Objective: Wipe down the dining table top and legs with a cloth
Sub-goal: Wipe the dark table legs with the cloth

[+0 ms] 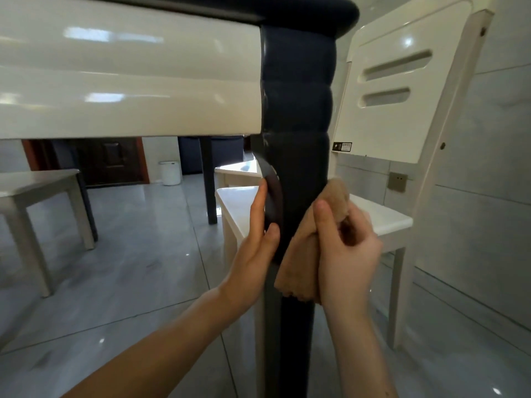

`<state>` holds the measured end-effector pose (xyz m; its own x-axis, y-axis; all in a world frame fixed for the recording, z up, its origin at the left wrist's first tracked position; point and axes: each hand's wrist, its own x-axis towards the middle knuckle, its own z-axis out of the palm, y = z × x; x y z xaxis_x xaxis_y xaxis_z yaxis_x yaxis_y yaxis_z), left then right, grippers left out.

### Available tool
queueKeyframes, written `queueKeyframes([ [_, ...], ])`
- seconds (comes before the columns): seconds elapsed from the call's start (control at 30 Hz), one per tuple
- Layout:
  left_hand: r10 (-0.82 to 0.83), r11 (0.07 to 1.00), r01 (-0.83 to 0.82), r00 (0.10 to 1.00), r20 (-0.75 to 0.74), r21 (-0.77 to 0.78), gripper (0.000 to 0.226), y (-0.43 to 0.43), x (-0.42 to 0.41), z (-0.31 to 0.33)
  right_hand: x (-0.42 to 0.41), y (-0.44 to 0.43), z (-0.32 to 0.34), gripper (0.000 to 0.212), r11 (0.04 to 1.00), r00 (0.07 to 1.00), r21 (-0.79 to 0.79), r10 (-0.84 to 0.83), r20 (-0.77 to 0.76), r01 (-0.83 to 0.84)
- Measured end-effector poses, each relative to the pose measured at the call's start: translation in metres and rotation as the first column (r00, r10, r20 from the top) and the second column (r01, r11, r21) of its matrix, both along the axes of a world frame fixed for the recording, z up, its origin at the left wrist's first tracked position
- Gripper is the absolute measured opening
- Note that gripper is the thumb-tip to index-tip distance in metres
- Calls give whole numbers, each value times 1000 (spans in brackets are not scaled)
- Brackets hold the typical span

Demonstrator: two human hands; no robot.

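The view is low, level with the underside of the dining table, and the near table leg [298,116] fills the middle: a dark navy post with rounded ridges near its top, standing upright under the dark rounded corner of the table top [316,12]. A glossy cream apron [129,81] runs off to the left from the leg. The left hand [255,242] lies flat against the leg's left side, fingers straight and together pointing up along a curved bracket, with the thumb resting on the front edge of the leg; it holds nothing. The right hand [344,248] is clamped on a tan cloth [298,265], fingers curled round the bunched fabric and the thumb pointing up, pressing it against the right front face of the leg about midway down. Part of the cloth puffs out above the fingers and a loose flap hangs below the palm over the leg. Behind the leg on the right stands a white chair [402,81] with two slots in its backrest, its seat close to the right hand. A second white seat [238,202] shows just left of the leg, and another white chair seat [37,182] stands at far left. Further back are a far table leg [209,179], a white bin [170,172], a dark door [112,159] and a wall socket [397,181], above a glossy grey tiled floor [143,268].
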<state>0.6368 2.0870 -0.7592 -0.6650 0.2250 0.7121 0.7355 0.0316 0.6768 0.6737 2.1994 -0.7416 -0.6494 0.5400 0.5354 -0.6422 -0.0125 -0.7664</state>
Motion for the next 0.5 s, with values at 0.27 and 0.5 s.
queueKeyframes([
  [0.27,-72,997,72,996,49,0,52,0,8,4,17,-5,-110,17,999,988,-38,7,152,-1],
  [0.5,-21,999,22,999,27,-24,55,0,6,3,26,-6,-178,11,999,960,-31,26,280,-18],
])
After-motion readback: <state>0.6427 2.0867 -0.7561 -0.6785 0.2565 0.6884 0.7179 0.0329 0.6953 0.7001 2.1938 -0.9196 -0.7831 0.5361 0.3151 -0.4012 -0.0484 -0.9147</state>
